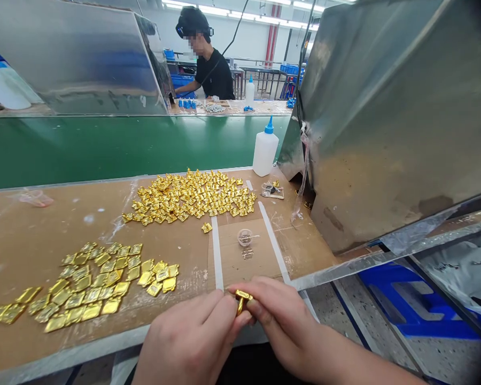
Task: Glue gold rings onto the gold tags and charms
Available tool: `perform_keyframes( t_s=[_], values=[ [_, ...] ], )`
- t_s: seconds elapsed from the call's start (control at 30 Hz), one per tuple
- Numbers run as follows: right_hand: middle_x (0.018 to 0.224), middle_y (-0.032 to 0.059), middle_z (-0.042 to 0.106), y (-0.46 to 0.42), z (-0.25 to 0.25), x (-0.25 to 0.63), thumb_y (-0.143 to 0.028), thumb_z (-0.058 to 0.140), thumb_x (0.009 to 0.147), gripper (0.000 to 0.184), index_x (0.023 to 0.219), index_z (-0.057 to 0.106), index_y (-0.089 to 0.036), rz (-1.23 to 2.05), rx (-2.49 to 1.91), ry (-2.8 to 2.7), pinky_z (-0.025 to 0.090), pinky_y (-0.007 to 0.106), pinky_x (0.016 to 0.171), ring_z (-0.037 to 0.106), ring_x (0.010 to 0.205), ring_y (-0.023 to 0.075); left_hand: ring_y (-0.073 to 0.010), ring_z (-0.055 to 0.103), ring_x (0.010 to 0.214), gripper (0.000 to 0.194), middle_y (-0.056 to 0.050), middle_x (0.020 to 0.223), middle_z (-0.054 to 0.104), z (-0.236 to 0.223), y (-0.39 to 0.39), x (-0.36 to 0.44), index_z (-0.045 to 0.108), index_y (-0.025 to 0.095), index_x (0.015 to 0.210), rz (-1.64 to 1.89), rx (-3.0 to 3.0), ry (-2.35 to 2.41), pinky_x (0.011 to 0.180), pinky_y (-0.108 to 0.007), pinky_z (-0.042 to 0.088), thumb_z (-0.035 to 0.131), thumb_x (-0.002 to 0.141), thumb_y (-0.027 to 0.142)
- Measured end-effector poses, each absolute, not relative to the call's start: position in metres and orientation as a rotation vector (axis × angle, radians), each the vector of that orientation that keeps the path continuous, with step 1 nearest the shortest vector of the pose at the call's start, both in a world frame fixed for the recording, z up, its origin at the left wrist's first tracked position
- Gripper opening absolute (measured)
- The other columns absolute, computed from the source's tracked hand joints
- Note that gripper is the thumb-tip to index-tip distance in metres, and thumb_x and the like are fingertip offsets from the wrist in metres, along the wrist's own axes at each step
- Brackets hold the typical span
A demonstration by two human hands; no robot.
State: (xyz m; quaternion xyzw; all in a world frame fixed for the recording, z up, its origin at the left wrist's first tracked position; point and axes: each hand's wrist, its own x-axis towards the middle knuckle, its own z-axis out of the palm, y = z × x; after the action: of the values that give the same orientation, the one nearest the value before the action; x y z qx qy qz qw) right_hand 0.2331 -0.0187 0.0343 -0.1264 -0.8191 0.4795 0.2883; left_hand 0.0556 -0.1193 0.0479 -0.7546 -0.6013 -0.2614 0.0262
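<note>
My left hand [192, 337] and my right hand [278, 321] meet at the table's front edge, fingers pinched together on a small gold piece [242, 298] held between them. To the left on the cardboard table top [24, 246] lie several flat gold pieces in rows [92, 283]. Farther back, a loose heap of gold pieces [192, 197] spreads across the middle, with one stray gold piece [206, 228] below it. A small clear cup [245, 237] stands on the taped square just beyond my hands.
A white glue bottle with a blue cap [265, 148] stands behind the heap. A large metal hood [393, 112] rises on the right, a green conveyor belt [104, 144] runs behind the table. Another person in black [212, 67] works at a far bench.
</note>
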Motion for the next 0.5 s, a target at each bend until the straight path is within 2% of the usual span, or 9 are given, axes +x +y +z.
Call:
perform_keyframes(
  t_s=[0.13, 0.5],
  values=[
    [0.102, 0.0067, 0.069, -0.0176, 0.0361, 0.2334, -0.018, 0.043, 0.108, 0.028, 0.126, 0.064, -0.022, 1.329, -0.348, -2.195, 0.052, 0.027, 0.082, 0.062, 0.089, 0.0170, -0.0154, 0.061, 0.053, 0.031, 0.004, 0.065, 0.061, 0.0491, -0.1199, 0.0582, 0.047, 0.026, 0.081, -0.800, -2.321, -1.876, 0.046, -0.027, 0.039, 0.038, 0.110, 0.026],
    [0.095, 0.0058, 0.067, -0.0127, 0.0325, 0.2353, -0.018, 0.044, 0.107, 0.028, 0.126, 0.064, -0.020, 1.332, -0.335, -2.165, 0.050, 0.026, 0.078, 0.060, 0.084, 0.0166, -0.0165, 0.064, 0.053, 0.028, 0.004, 0.067, 0.064, 0.0434, -0.1178, 0.0607, 0.050, 0.026, 0.084, -0.731, -2.326, -1.963, 0.046, -0.027, 0.041, 0.040, 0.110, 0.027]
  ],
)
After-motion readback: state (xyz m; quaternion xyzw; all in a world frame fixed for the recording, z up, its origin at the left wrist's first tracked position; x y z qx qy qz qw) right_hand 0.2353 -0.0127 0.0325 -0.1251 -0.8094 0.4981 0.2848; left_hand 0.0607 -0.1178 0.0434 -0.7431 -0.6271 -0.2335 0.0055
